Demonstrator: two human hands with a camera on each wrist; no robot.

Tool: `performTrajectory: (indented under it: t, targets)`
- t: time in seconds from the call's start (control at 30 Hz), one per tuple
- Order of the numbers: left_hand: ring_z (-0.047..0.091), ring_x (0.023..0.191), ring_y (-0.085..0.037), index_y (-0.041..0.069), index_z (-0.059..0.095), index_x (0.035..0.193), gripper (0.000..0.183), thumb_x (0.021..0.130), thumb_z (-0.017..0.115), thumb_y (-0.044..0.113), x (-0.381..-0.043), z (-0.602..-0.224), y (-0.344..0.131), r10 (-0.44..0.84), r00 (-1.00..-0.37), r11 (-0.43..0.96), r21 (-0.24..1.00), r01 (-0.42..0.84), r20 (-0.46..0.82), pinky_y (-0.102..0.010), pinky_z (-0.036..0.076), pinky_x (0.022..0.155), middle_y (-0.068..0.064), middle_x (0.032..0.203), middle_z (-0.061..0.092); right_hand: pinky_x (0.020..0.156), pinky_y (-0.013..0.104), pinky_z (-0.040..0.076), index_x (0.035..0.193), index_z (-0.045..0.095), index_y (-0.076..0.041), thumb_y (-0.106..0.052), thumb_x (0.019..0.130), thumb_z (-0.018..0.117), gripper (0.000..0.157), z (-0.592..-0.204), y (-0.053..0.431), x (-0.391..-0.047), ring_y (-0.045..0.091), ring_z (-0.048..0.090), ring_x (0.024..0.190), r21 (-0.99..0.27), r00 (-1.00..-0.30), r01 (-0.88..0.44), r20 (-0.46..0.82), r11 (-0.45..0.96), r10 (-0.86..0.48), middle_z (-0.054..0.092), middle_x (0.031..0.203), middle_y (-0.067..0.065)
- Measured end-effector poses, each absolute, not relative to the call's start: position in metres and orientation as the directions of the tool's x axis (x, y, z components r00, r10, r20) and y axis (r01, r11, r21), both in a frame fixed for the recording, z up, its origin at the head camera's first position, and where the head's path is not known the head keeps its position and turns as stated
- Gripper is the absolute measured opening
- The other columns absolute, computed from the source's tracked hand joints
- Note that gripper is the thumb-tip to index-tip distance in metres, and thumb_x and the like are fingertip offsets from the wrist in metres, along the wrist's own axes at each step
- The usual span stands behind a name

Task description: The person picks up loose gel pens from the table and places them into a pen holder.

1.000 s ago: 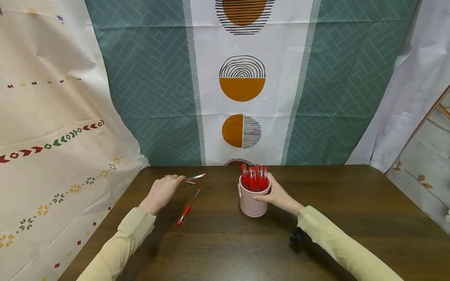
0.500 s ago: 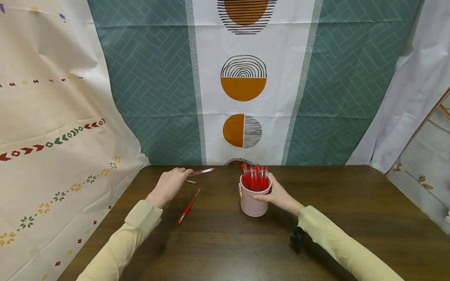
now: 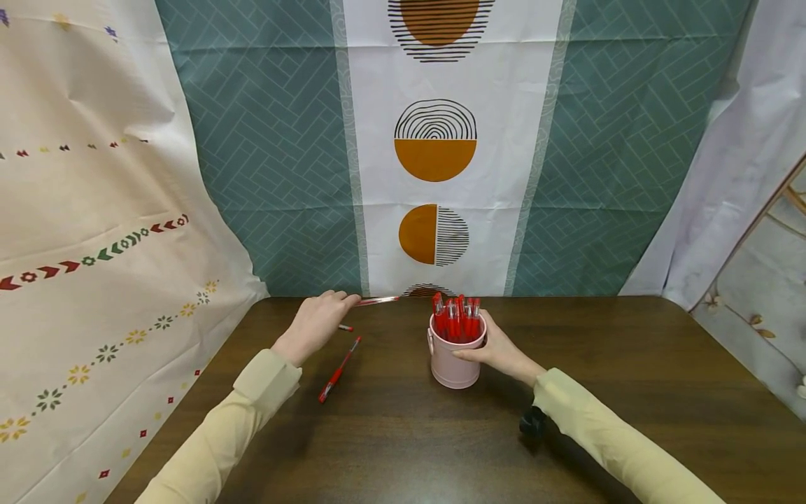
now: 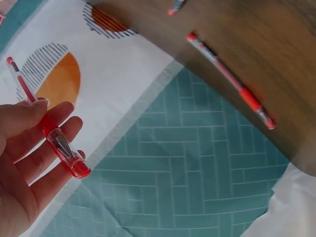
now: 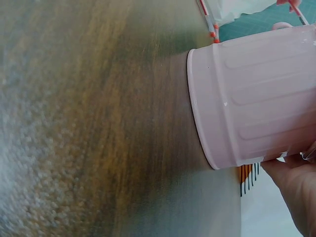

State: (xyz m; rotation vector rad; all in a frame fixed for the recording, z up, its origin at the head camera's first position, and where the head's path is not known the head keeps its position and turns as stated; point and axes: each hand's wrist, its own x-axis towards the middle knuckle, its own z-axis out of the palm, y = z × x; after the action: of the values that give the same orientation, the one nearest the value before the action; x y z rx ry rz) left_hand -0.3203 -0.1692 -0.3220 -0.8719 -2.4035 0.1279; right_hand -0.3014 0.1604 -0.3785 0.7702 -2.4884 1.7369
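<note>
My left hand (image 3: 317,322) pinches a red gel pen (image 4: 49,126) between thumb and fingers, raised over the back left of the table. In the head view the pen's clear barrel sticks out to the right of the fingers. My right hand (image 3: 500,350) grips the side of a pink bucket (image 3: 455,367) standing on the table. Several red-capped pens (image 3: 456,318) stand upright inside it. On the table below my left hand lies another red pen (image 3: 340,369). The tip of one more pen (image 3: 345,327) shows beside the hand, the rest hidden behind it.
The dark wooden table (image 3: 403,448) ends at a green and white curtain (image 3: 302,210) at the back. A cream patterned cloth (image 3: 126,350) hangs along the left edge. A small black object (image 3: 532,423) sits beneath the right sleeve.
My left hand has lifted the pen off the table and moved up and to the right with it. My right hand and the bucket have stayed in place.
</note>
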Motion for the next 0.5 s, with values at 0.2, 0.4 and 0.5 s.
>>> performTrajectory:
  t: [0.2, 0.4, 0.5]
  targets:
    - [0.053, 0.067, -0.021, 0.01, 0.061, 0.101, 0.035, 0.073, 0.067, -0.01, -0.32, -0.316, -0.162, 0.633, -0.61, 0.769, -0.293, 0.568, 0.478, -0.031, 0.044, 0.048, -0.002, 0.074, 0.055, 0.09, 0.045, 0.037, 0.13, 0.027, 0.0, -0.012, 0.072, 0.076, 0.077, -0.38, 0.161, -0.302, 0.031, 0.042, 0.114, -0.888, -0.883, -0.386, 0.276, 0.252, -0.379, 0.041, 0.127, 0.017]
    - [0.052, 0.068, -0.02, 0.009, 0.06, 0.1, 0.037, 0.071, 0.068, -0.011, -0.316, -0.308, -0.154, 0.657, -0.595, 0.75, -0.32, 0.579, 0.463, -0.03, 0.045, 0.049, -0.002, 0.076, 0.055, 0.089, 0.044, 0.038, 0.13, 0.027, 0.0, -0.012, 0.072, 0.076, 0.076, -0.38, 0.161, -0.303, 0.032, 0.042, 0.113, -0.888, -0.88, -0.389, 0.28, 0.245, -0.382, 0.041, 0.127, 0.017]
    - [0.05, 0.065, -0.02, 0.009, 0.059, 0.096, 0.035, 0.07, 0.069, -0.011, -0.315, -0.306, -0.15, 0.679, -0.566, 0.73, -0.35, 0.588, 0.467, -0.03, 0.044, 0.05, -0.003, 0.075, 0.053, 0.089, 0.044, 0.038, 0.13, 0.028, 0.0, -0.012, 0.072, 0.076, 0.076, -0.38, 0.161, -0.303, 0.031, 0.042, 0.113, -0.889, -0.88, -0.389, 0.281, 0.243, -0.383, 0.042, 0.127, 0.016]
